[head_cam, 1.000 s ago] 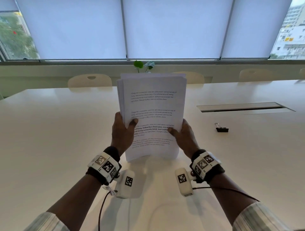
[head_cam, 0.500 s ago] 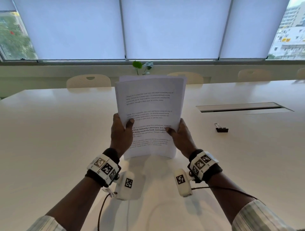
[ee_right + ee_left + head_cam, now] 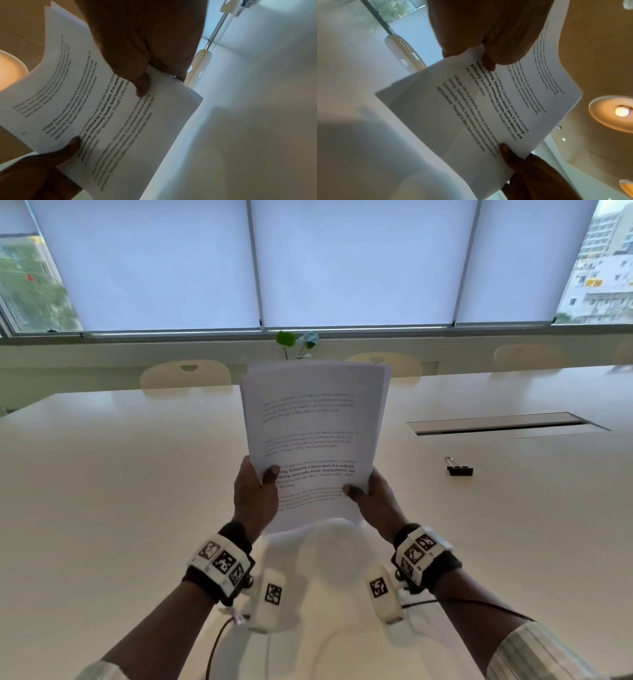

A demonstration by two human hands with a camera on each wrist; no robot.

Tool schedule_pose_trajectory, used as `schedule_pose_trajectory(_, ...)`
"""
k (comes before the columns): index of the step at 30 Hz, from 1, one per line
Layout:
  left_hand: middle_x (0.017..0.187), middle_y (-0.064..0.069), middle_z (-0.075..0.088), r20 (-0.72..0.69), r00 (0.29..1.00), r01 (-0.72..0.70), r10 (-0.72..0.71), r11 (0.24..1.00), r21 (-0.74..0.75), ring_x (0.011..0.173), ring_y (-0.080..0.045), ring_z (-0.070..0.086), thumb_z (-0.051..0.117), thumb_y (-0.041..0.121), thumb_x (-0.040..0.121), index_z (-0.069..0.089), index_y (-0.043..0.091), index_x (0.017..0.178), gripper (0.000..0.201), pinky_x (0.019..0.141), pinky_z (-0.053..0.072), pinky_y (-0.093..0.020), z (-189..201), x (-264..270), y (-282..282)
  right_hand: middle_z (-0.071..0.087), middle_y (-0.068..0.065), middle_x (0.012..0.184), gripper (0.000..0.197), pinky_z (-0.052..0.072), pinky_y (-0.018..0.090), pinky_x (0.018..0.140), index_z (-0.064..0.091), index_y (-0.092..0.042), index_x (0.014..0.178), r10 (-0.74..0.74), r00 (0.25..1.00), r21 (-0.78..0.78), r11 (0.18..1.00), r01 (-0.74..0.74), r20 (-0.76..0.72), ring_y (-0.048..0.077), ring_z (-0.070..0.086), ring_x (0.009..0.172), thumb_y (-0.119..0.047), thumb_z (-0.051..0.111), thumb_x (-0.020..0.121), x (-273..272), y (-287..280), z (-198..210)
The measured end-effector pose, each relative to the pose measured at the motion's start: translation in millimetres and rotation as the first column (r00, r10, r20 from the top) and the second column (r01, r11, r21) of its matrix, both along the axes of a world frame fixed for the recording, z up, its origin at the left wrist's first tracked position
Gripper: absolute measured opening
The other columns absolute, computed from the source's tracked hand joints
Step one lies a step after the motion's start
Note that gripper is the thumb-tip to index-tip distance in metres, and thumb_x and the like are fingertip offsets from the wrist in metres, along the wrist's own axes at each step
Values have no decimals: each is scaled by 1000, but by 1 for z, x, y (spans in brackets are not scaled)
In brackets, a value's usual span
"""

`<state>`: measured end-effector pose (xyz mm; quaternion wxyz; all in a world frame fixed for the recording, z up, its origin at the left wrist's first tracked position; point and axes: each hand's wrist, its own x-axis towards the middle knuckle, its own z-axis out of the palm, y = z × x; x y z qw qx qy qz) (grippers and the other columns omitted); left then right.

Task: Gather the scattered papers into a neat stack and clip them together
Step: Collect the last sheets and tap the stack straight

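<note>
A stack of printed white papers (image 3: pixel 313 419) stands upright above the white table (image 3: pixel 102 491), tilted a little to the left, with its lower edge near the tabletop. My left hand (image 3: pixel 255 494) grips the stack's left side, thumb on the front page. My right hand (image 3: pixel 375 501) grips the right side the same way. Both wrist views show the papers (image 3: pixel 488 108) (image 3: pixel 96 108) close up, each thumb pressed on the text. A black binder clip (image 3: pixel 459 469) lies on the table to the right of the hands, untouched.
A recessed cable slot (image 3: pixel 503 422) runs across the table beyond the clip. Cream chairs (image 3: pixel 186 374) line the far edge, and a small green plant (image 3: pixel 291 344) stands on the window sill behind the papers.
The stack has tilted slightly leftward and its sheets look more even at the top. Both hands keep the same grip on its sides.
</note>
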<state>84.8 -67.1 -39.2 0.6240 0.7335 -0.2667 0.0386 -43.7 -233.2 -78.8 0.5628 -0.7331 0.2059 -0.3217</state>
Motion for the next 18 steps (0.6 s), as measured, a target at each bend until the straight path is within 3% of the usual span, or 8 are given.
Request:
schedule_pose_trajectory(2, 112, -11, 61, 0, 999, -33, 33, 999, -21, 95, -23, 56, 54, 7, 95, 51, 2, 120, 26, 74, 42, -30, 13, 5, -3, 65, 10, 114, 36, 55, 34, 79, 50, -5, 117, -76, 997, -24, 997, 75, -27, 29, 63, 103, -6, 69, 86, 2, -5, 14)
schedule_pose_trajectory(4, 114, -10, 63, -24, 999, -50, 48, 995, -85, 96, -24, 59, 55, 9, 94, 52, 1, 121, 28, 74, 44, -31, 25, 13, -4, 61, 6, 112, 56, 50, 20, 69, 42, -7, 125, -150, 989, 12, 989, 150, -15, 20, 61, 95, -17, 77, 82, 3, -8, 26)
schedule_pose_trajectory(7, 116, -12, 65, -193, 981, -62, 9, 960, -273, 100, -29, 63, 58, 9, 94, 53, 0, 123, 31, 76, 49, -30, 40, 16, -10, 64, 9, 121, 81, 49, 28, 77, 41, -4, 133, -115, 990, 269, 959, 89, 82, 20, 62, 100, -31, 84, 70, 6, -3, 32)
schedule_pose_trajectory(9, 117, -13, 64, -296, 949, -26, -104, 915, -403, 99, -27, 63, 56, 4, 95, 50, -3, 127, 34, 75, 54, -30, 46, 6, -14, 67, 10, 125, 55, 50, 39, 85, 53, -2, 127, 11, 975, 459, 881, -115, 222, 22, 64, 107, -19, 77, 81, 12, 12, 35)
schedule_pose_trajectory(11, 117, -13, 63, -351, 910, 31, -219, 881, -472, 93, -23, 63, 55, 3, 96, 49, -5, 129, 35, 69, 57, -26, 49, -6, -16, 67, 11, 125, 40, 56, 38, 83, 56, -2, 126, 24, 916, 560, 785, -265, 400, 24, 65, 109, -4, 66, 88, 18, 27, 40)
schedule_pose_trajectory(14, 122, -13, 66, -371, 866, 87, -336, 831, -549, 100, -23, 66, 59, 3, 93, 52, -1, 131, 38, 79, 58, -33, 53, -4, -5, 70, 11, 114, 33, 58, 33, 69, 59, -1, 120, -36, 880, 513, 823, -243, 474, 22, 69, 94, 4, 62, 88, 20, 24, 48)
schedule_pose_trajectory(16, 124, -14, 66, -342, 900, 20, -271, 809, -588, 105, -27, 66, 70, 7, 85, 53, 0, 131, 49, 83, 57, -37, 64, 15, 17, 72, 12, 106, 30, 56, 32, 66, 63, 1, 113, -27, 886, 442, 874, -204, 462, 21, 69, 86, 4, 65, 83, 13, 11, 54)
schedule_pose_trajectory(18, 125, -14, 65, -274, 958, -78, -88, 838, -541, 104, -25, 66, 80, 16, 76, 51, 2, 132, 64, 79, 58, -28, 80, 38, 43, 75, 7, 97, 32, 57, 33, 66, 68, -3, 101, 0, 888, 397, 895, -205, 460, 19, 72, 81, -5, 74, 70, 1, -2, 59)
